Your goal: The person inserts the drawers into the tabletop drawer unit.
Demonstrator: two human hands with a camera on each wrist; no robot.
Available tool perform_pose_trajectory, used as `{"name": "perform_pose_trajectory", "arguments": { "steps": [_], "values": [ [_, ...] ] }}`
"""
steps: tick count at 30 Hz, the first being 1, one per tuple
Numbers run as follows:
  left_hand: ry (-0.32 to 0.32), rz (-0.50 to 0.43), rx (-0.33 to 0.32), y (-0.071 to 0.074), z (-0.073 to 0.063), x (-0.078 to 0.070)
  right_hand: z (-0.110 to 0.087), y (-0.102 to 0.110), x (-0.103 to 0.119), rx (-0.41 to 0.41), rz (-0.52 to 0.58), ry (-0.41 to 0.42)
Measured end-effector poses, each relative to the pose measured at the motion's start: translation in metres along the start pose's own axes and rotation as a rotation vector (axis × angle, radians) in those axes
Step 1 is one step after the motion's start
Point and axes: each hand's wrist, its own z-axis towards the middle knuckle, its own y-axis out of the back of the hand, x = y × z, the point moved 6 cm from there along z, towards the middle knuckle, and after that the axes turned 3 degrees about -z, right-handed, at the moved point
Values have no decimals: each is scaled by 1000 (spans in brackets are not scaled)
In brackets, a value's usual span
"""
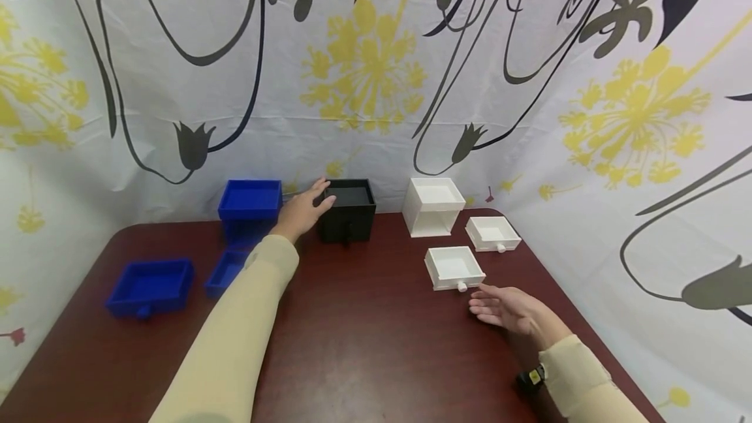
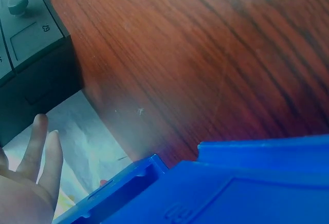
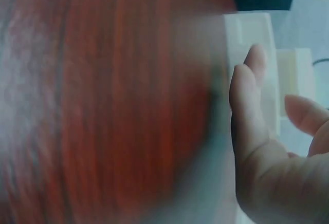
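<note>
My left hand [image 1: 301, 211] is at the left side of a small black drawer box [image 1: 346, 226], its fingers mostly straight and its thumb by the box's upper edge. In the left wrist view two drawer fronts show on the black box [image 2: 36, 34], one with a round knob. My right hand [image 1: 508, 309] hovers palm inward near the front corner of a white drawer [image 1: 444, 277], fingers extended and holding nothing. Whether it touches that drawer is unclear. Behind stands an open-fronted white cabinet [image 1: 418, 211], with another white drawer [image 1: 493, 234] to its right.
A blue cabinet [image 1: 251, 198] stands left of the black box. One pulled-out blue drawer [image 1: 149, 282] lies at the table's left; another blue drawer [image 1: 225, 271] is partly behind my left forearm. A patterned curtain [image 1: 376, 149] borders the dark red table [image 1: 364, 344] at the back and right.
</note>
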Motion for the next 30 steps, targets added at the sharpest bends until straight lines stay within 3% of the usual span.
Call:
{"name": "perform_pose_trajectory", "arguments": {
  "steps": [7, 12, 23, 27, 30],
  "values": [
    [-12, 1, -1, -2, 2, -3, 20, -15, -7, 103, 77, -32],
    [0, -1, 15, 1, 0, -5, 29, -20, -7, 92, 78, -32],
    [31, 75, 176, 10, 2, -21, 31, -21, -9, 79, 84, -19],
    [41, 167, 130, 17, 3, -30, 33, -22, -8, 90, 87, -18],
    [20, 219, 40, 25, 5, -42, 35, -22, -6, 92, 88, -21]
  ]
}}
